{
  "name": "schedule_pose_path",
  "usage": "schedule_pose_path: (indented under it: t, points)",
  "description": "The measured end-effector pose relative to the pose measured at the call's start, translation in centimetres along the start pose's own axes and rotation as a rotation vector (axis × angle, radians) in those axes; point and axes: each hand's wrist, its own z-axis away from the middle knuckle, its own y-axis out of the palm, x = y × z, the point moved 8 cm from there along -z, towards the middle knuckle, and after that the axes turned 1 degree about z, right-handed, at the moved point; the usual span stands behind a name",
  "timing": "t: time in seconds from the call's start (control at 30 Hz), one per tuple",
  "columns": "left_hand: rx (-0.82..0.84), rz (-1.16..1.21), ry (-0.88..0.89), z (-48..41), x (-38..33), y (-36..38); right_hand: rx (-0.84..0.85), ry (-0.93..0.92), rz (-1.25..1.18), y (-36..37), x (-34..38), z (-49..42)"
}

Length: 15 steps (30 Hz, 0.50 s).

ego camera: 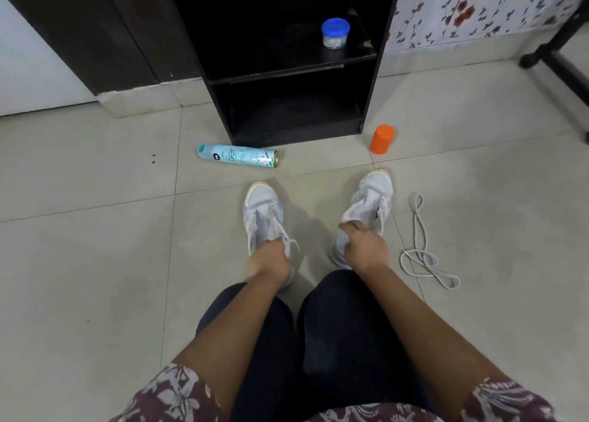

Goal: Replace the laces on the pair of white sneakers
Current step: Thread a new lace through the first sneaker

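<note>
The only legible writing is the brand word "aer", printed lengthwise on the pale turquoise aerosol can lying on the far floor tiles left of centre, while its dark oval badge and smaller print are too blurred to read.

Glossy floor tiles (sneakers cloth).

The white fabric left sneaker and white fabric right sneaker have orange toe edges; the loose cord lace is pale grey, the far spray can teal with flowers
</note>
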Motion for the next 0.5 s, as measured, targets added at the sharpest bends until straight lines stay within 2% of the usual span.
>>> schedule_pose_path:
  t: [0.07,0.13,0.2,0.27,0.33,0.4,0.5]
  points:
    - [0.024,0.073,0.040,1.2,-0.6,0.7,-0.024,0.012,0.035,-0.9,-0.3,0.9]
    - [-0.006,0.232,0.085,2.6,-0.8,0.3,-0.087,-0.009,-0.108,-1.6,0.7,1.8]
    - [-0.090,0.418,0.191,4.8,-1.4,-1.7,-0.015,0.047,-0.564,-1.3,2.6,3.5]
    - [-0.146,0.555,0.326,7.8,-1.8,-4.1,0.216,0.112,-1.026,-0.4,6.1,6.0]
    - [-0.202,0.696,0.382,10.8,-1.1,-6.2,0.353,0.082,-1.246,-0.1,8.8,8.5]
    - [-0.168,0.904,0.329,12.9,0.8,-6.9,0.378,0.030,-1.333,-0.6,10.1,10.5]
    - [-0.008,1.197,0.144,14.4,4.4,-4.8,0.398,-0.030,-1.292,-0.2,10.8,12.9]
